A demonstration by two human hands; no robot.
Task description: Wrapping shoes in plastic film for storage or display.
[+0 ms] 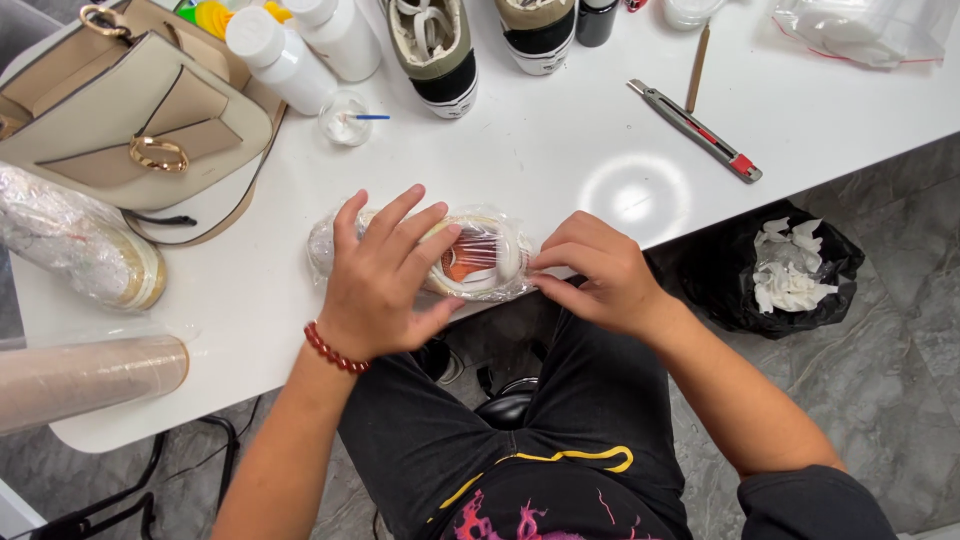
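Note:
A shoe wrapped in clear plastic film (478, 258) lies on its side at the near edge of the white table (560, 150). My left hand (385, 280), with a red bead bracelet at the wrist, lies flat over the shoe's middle with fingers spread. My right hand (590, 270) pinches the film at the shoe's right end, by the table edge. The shoe's opening shows an orange lining through the film.
A beige handbag (130, 120) sits at the back left, with another wrapped shoe (80, 250) and a film roll (90, 375) on the left. White bottles (300, 45), two sneakers (435, 45), a utility knife (695, 130), a pencil (697, 65). A black bin bag (770, 270) stands on the floor.

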